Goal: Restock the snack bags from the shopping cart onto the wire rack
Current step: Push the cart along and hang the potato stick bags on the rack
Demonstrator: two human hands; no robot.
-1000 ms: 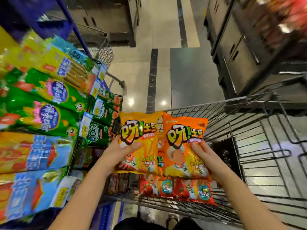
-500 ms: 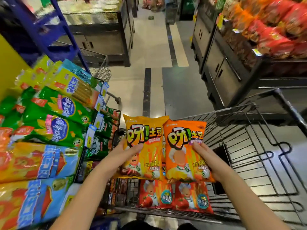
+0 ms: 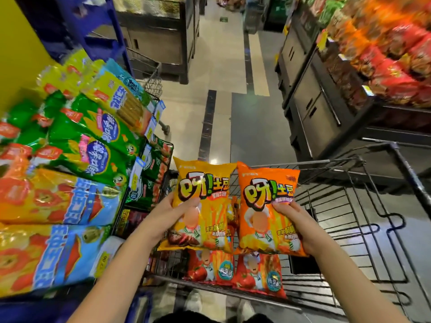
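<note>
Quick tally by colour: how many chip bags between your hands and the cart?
Yellow bag: 1, left hand holds it.
Orange bag: 1, right hand holds it.
Red bags: 2, in the cart.
Total: 4 in plain view.

A shop aisle runs away ahead, its floor (image 3: 186, 113) glossy pale tile beyond the left hand (image 3: 177, 215) and dark grey beyond the right hand (image 3: 293, 220). A black strip (image 3: 210, 127) with bright glints divides the two. Dark cabinets (image 3: 314, 117) with doors line the aisle past the right hand. A dark cupboard (image 3: 158, 43) stands far ahead of the left hand. A yellow wall (image 3: 21, 54) and a blue frame (image 3: 93, 24) rise outside the left hand.
</note>
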